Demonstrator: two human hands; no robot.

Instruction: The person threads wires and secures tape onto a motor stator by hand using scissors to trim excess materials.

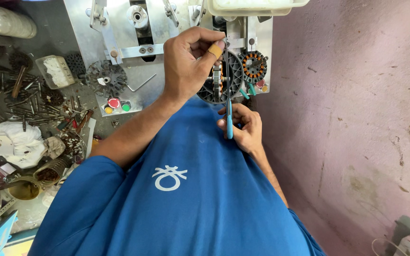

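pink wall at 3 o'clock, cluttered bench (48, 114) at 9. my left hand (188, 61) pinches stator (224, 78) on metal winding jig (134, 47) at 12. my right hand (243, 125), grip closed round blue-handled tool (229, 118), tip on stator. step: working windings; next needs steady tip.

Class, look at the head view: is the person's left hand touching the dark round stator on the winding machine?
Touching. The head view shows the left hand wrapped over the stator, with no gap between the fingers and its rim.

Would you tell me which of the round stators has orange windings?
The small stator at the plate's right edge, right of the left hand; the one being held is dark grey.
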